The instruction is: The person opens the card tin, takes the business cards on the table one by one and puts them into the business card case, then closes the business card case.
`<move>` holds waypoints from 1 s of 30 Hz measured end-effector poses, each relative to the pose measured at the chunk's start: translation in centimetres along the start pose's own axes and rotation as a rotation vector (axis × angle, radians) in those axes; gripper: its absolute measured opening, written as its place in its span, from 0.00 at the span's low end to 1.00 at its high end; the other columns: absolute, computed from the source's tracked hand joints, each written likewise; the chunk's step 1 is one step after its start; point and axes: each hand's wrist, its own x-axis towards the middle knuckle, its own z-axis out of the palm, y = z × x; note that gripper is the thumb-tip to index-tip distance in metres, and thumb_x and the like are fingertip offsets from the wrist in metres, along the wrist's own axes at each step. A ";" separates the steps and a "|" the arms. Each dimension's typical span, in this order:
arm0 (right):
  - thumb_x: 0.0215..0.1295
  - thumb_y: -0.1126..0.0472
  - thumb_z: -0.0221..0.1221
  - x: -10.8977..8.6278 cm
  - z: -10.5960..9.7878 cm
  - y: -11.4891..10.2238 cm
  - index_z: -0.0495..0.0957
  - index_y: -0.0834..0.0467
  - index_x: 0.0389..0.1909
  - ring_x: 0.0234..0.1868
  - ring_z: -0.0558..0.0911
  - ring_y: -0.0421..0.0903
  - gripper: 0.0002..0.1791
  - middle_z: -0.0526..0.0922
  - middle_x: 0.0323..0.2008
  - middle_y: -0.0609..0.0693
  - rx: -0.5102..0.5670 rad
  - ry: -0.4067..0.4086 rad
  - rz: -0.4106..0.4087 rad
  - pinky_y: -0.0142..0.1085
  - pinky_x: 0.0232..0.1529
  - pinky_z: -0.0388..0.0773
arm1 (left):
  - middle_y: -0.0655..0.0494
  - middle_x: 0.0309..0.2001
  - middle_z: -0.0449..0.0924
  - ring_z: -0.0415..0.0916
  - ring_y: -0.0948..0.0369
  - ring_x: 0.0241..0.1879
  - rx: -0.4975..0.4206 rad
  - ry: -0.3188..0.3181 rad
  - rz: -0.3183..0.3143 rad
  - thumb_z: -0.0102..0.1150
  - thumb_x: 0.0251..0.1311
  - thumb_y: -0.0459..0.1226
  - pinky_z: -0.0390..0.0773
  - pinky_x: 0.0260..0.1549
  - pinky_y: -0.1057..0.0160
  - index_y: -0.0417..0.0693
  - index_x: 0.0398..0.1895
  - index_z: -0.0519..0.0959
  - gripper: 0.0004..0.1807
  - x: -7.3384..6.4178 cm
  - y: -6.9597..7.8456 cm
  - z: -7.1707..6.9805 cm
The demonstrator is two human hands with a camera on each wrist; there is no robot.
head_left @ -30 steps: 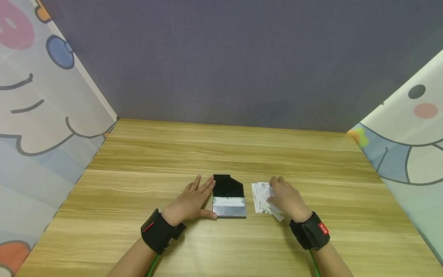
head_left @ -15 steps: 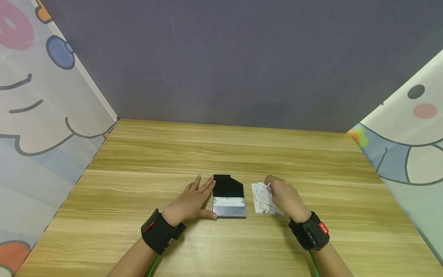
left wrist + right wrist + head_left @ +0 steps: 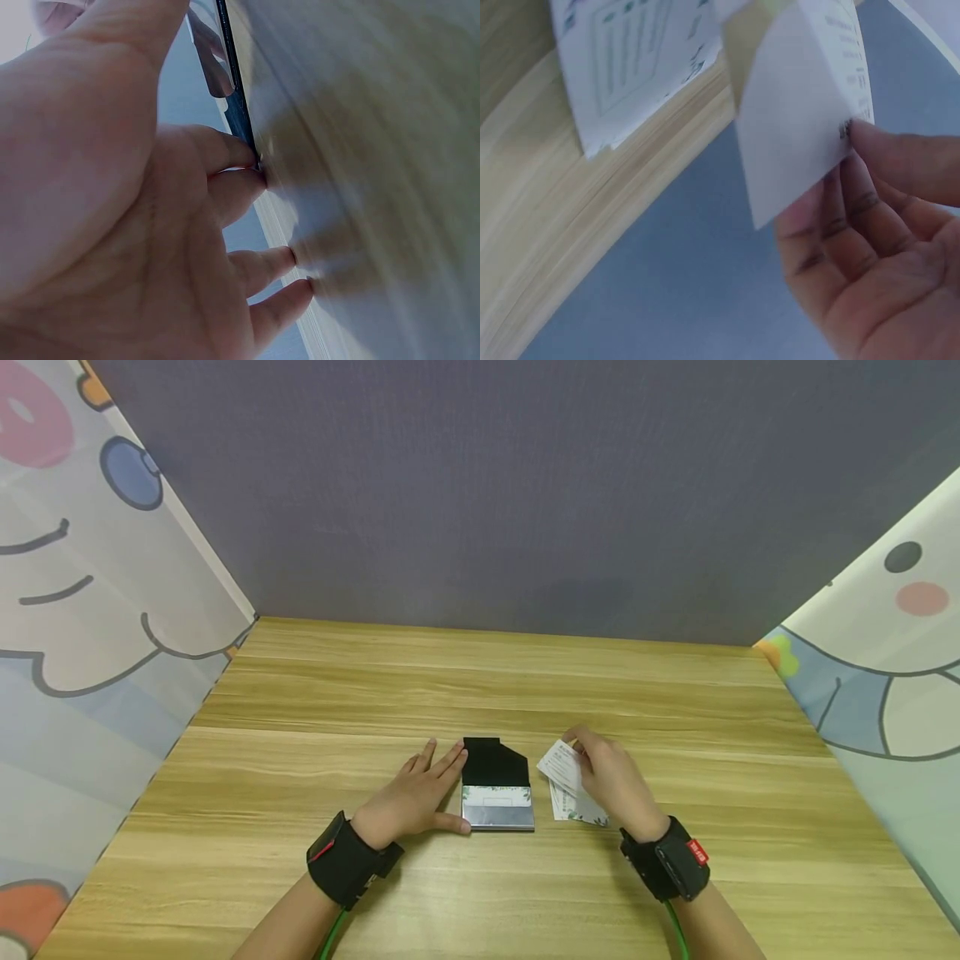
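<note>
A card case (image 3: pixel 498 817) lies with its black lid (image 3: pixel 493 763) folded back, and a white card with a leaf print (image 3: pixel 495 796) shows inside. My left hand (image 3: pixel 408 797) rests spread on the table at its left side, index fingertip by the lid and thumb at the near corner. In my right hand (image 3: pixel 618 781), thumb and fingers pinch a printed white business card (image 3: pixel 560 766), lifted and tilted. The right wrist view shows the pinched card (image 3: pixel 795 120) from its blank side. Beneath it, several leaf-printed cards (image 3: pixel 581 810) lie loosely stacked, partly covered by the hand.
The wooden table (image 3: pixel 480 693) runs back to a dark grey panel (image 3: pixel 480 493). Cartoon-printed side walls (image 3: pixel 97 585) stand to the left and right. Each wrist wears a black strap (image 3: pixel 667 860) with a green cable.
My right hand has drawn the pinched card up off the pile, moving slightly left and away from me. My left hand and the case have stayed in place.
</note>
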 end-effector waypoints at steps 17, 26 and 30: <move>0.52 0.80 0.56 0.6 1.5 -2.2 0.78 0.60 0.30 0.37 0.80 0.45 0.12 0.82 0.35 0.54 0.095 0.131 -0.183 0.35 0.35 0.78 | 0.52 0.73 0.42 0.36 0.40 0.70 -0.001 0.001 0.002 0.58 0.46 0.61 0.50 0.64 0.43 0.44 0.71 0.49 0.53 0.2 -0.1 0.0; 0.53 0.78 0.56 0.7 2.0 -3.2 0.79 0.60 0.33 0.39 0.80 0.45 0.11 0.81 0.34 0.52 0.141 0.166 -0.273 0.35 0.37 0.78 | 0.52 0.73 0.42 0.37 0.40 0.70 0.001 0.003 0.003 0.58 0.46 0.61 0.51 0.64 0.43 0.43 0.71 0.50 0.54 0.2 -0.1 0.0; 0.54 0.78 0.56 0.7 2.2 -3.4 0.78 0.60 0.33 0.39 0.80 0.44 0.12 0.81 0.33 0.51 0.156 0.182 -0.307 0.34 0.36 0.78 | 0.51 0.73 0.42 0.36 0.40 0.70 0.000 0.002 0.003 0.58 0.46 0.61 0.50 0.64 0.43 0.43 0.71 0.49 0.54 0.1 -0.1 0.0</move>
